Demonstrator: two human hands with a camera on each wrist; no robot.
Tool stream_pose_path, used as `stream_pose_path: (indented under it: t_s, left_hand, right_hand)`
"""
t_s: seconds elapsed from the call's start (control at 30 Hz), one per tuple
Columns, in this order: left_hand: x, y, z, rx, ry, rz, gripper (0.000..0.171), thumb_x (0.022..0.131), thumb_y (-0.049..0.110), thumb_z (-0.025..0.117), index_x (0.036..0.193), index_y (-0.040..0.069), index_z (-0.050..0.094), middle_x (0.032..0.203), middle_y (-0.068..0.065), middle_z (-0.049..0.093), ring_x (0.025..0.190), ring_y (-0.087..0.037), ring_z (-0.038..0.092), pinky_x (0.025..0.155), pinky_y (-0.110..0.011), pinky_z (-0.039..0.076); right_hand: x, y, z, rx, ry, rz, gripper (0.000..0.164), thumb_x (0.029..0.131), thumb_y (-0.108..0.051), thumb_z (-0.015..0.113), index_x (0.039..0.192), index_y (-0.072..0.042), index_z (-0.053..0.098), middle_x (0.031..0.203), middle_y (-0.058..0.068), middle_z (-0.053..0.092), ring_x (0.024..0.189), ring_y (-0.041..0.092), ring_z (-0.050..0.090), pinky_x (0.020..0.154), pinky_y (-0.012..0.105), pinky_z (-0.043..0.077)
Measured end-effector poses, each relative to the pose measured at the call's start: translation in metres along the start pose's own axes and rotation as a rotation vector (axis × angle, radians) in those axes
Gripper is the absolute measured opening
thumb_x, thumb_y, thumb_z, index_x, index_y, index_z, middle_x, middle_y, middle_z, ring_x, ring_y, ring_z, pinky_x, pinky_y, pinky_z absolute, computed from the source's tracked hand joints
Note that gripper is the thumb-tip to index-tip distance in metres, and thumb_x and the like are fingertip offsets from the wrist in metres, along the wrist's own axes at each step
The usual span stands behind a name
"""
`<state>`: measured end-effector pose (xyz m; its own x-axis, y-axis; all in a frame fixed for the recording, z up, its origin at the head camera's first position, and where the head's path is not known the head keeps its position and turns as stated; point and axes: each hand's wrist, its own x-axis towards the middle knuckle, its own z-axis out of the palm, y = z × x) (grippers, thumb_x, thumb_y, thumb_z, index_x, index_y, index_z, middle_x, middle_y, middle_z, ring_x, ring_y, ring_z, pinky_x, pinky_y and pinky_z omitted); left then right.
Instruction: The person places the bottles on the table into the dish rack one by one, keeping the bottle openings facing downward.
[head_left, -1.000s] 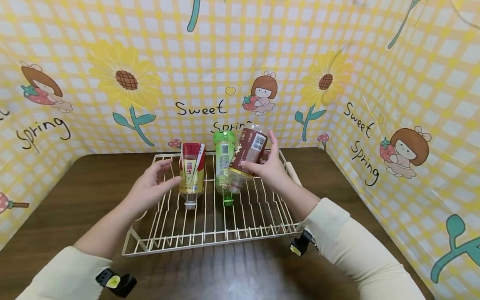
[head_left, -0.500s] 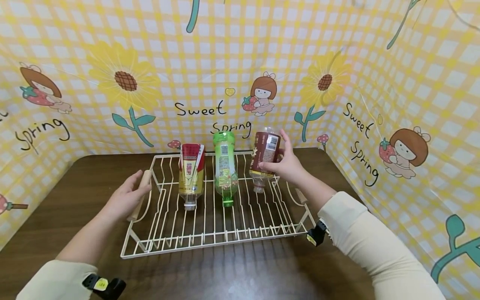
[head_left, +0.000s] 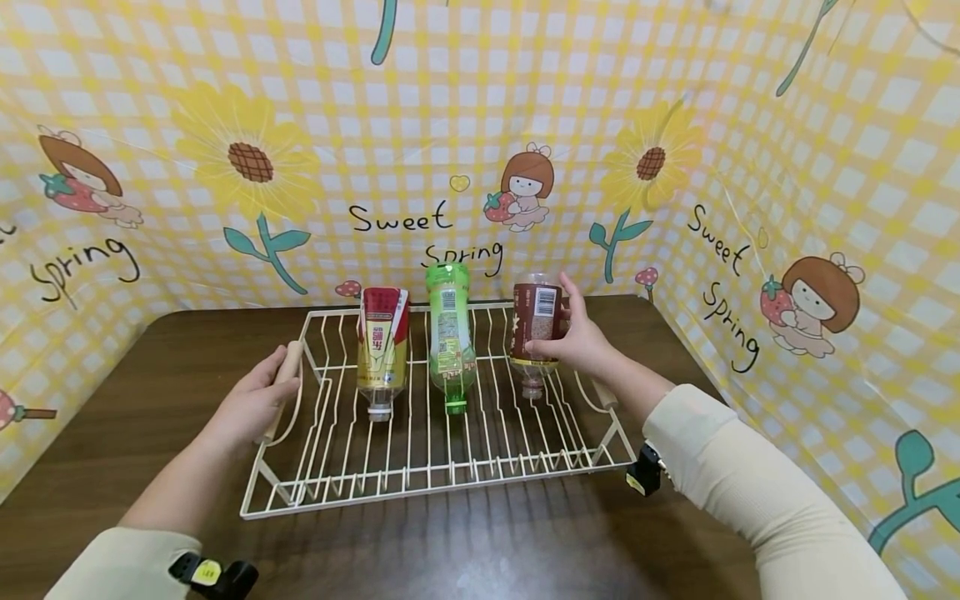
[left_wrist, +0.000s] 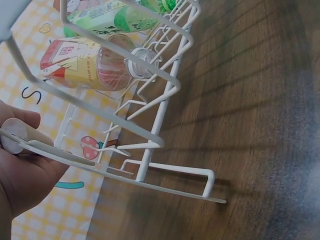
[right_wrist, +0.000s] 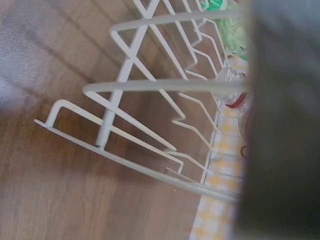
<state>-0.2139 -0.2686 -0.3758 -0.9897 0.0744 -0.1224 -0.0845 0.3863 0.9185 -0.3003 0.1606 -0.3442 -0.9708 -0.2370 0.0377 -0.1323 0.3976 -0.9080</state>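
In the head view, a white wire dish rack (head_left: 438, 489) holds clear plastic bottles neck down. My right hand (head_left: 588, 340) grips a bottle with a brown label (head_left: 535, 321) at the rack's right, thumb across its front and its neck down among the wires. At the left end, my left hand (head_left: 251, 398) holds the rack's wooden handle (head_left: 288, 364); the left wrist view shows the handle (left_wrist: 25, 134) between thumb and fingers. A green bottle (head_left: 448, 329) leans mid-rack, and a red-and-yellow bottle (head_left: 382, 337) sits left of it. The right wrist view leaves the right hand hidden behind a dark blur.
The rack stands on a dark wood table (head_left: 465, 550). Behind and to the right hangs a yellow checked cloth (head_left: 420, 108) printed with flowers and figures. The second wooden handle (head_left: 602, 393) is at the rack's right end.
My right hand has carried the brown-labelled bottle from over the green one rightward, then lowered it upright into the rack. My left hand has left the red-and-yellow bottle's side for the left handle.
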Motion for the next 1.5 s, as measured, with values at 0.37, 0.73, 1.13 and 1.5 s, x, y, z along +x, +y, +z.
stream_pose_path:
  t_s: [0.37, 0.73, 1.13, 1.5]
  left_hand:
    - [0.000, -0.001, 0.001, -0.030, -0.001, -0.005, 0.069, 0.106, 0.015, 0.036, 0.154, 0.004, -0.012, 0.161, -0.021, -0.015, 0.147, -0.046, -0.004, 0.118, -0.061, 0.007]
    - [-0.001, 0.000, 0.002, -0.026, 0.015, 0.005, 0.069, 0.105, 0.014, 0.037, 0.154, 0.006, -0.010, 0.161, -0.021, -0.013, 0.147, -0.044, -0.003, 0.118, -0.060, 0.007]
    - [-0.001, 0.001, 0.002, -0.026, 0.018, -0.005, 0.068, 0.105, 0.009, 0.037, 0.154, 0.005, -0.010, 0.162, -0.019, -0.014, 0.148, -0.042, -0.004, 0.119, -0.058, 0.005]
    - [-0.001, 0.000, 0.001, -0.021, 0.016, -0.002, 0.068, 0.105, 0.013, 0.037, 0.154, 0.005, -0.011, 0.161, -0.022, -0.013, 0.148, -0.044, -0.002, 0.119, -0.059, 0.007]
  right_hand:
    - [0.001, 0.007, 0.016, -0.063, -0.016, -0.024, 0.117, 0.080, -0.007, 0.078, 0.157, -0.031, -0.007, 0.148, 0.033, 0.032, 0.120, 0.048, 0.054, 0.090, 0.049, 0.054]
    - [0.006, 0.014, 0.021, -0.043, -0.022, -0.022, 0.111, 0.083, -0.005, 0.074, 0.159, -0.027, -0.005, 0.151, 0.028, 0.029, 0.128, 0.046, 0.049, 0.092, 0.045, 0.054]
    - [0.005, 0.011, 0.025, -0.009, -0.048, 0.049, 0.100, 0.089, -0.006, 0.069, 0.159, -0.025, 0.001, 0.152, 0.026, 0.030, 0.131, 0.043, 0.048, 0.095, 0.046, 0.053]
    - [0.006, 0.014, 0.024, -0.067, -0.040, 0.036, 0.091, 0.092, -0.011, 0.064, 0.159, -0.016, 0.003, 0.152, 0.029, 0.032, 0.131, 0.045, 0.047, 0.099, 0.051, 0.050]
